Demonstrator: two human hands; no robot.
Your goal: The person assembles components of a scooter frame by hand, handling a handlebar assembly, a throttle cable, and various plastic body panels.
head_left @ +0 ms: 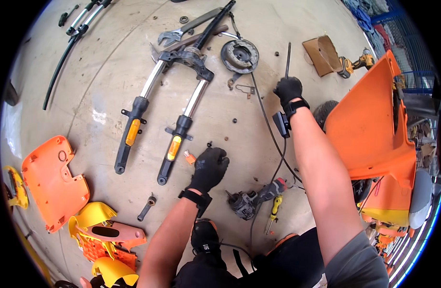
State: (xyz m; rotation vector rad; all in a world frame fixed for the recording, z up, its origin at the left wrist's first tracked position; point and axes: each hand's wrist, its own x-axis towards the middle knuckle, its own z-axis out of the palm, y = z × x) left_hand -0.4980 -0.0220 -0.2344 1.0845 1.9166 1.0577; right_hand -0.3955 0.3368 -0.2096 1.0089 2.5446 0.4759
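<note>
My right hand [288, 90], in a black glove, is closed round a thin dark metal rod [288, 57] that points away from me. My left hand [208, 168], also gloved, is low over the floor with curled fingers; whatever they may hold is hidden. A small orange piece [190, 156] lies beside it. To its left lies a front fork [182, 120] with two chrome tubes and orange reflectors. A brake drum with cables [239, 56] is beyond my hands. A grey power tool [244, 204] and a yellow screwdriver [274, 211] lie near my feet.
Orange and yellow panels [52, 177] lie at left. A large orange body panel [369, 120] stands at right, near a cardboard piece [321, 55] and a yellow drill [362, 62]. A wrench [146, 207], an adjustable wrench [175, 36] and small hardware are scattered on the floor [91, 67].
</note>
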